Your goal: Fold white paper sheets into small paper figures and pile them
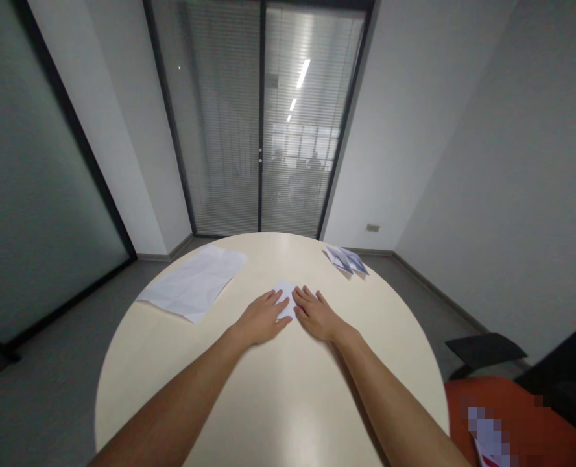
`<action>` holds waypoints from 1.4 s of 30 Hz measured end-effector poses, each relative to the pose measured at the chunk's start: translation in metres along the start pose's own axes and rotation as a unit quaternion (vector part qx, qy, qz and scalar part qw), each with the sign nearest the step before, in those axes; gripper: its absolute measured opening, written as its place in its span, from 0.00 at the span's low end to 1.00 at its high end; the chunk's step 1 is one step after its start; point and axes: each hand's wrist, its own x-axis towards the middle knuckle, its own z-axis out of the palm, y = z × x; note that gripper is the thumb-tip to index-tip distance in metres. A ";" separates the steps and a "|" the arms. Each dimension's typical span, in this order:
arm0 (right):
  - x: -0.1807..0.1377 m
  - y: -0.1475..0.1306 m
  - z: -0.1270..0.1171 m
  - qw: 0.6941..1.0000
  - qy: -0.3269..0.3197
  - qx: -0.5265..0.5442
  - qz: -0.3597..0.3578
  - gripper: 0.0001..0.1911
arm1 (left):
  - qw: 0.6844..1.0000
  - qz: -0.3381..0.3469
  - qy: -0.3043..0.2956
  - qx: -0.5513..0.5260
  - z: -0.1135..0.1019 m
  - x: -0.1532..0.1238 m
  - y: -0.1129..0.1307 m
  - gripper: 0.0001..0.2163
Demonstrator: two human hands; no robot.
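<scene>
A small folded white paper (285, 293) lies near the middle of the round cream table (268, 402). My left hand (263, 318) lies flat on its left part, fingers stretched out over it. My right hand (316, 314) lies flat on its right part, fingers also extended. The two hands nearly touch at the fingertips and hide most of the paper; only its far corner shows.
A larger creased white sheet (195, 282) lies at the table's far left. Folded printed papers (346, 261) sit at the far right edge. An orange seat (506, 421) and a black chair armrest (485, 348) stand to the right. Glass doors with blinds (261, 117) are beyond.
</scene>
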 end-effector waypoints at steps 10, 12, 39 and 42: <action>0.001 0.007 0.002 0.999 -0.023 0.015 0.020 0.31 | 0.998 0.028 -0.014 -0.063 -0.005 -0.005 -0.012 0.26; 0.001 0.010 0.001 0.999 -0.017 -0.005 0.043 0.31 | 0.997 0.038 -0.016 -0.071 -0.007 -0.005 -0.010 0.25; 0.000 0.020 -0.006 0.992 0.025 -0.005 0.124 0.34 | 0.997 0.067 -0.007 -0.040 -0.020 -0.004 0.007 0.24; -0.001 0.017 -0.007 0.997 0.023 0.011 0.078 0.30 | 0.998 0.063 -0.005 -0.029 -0.020 -0.004 0.006 0.24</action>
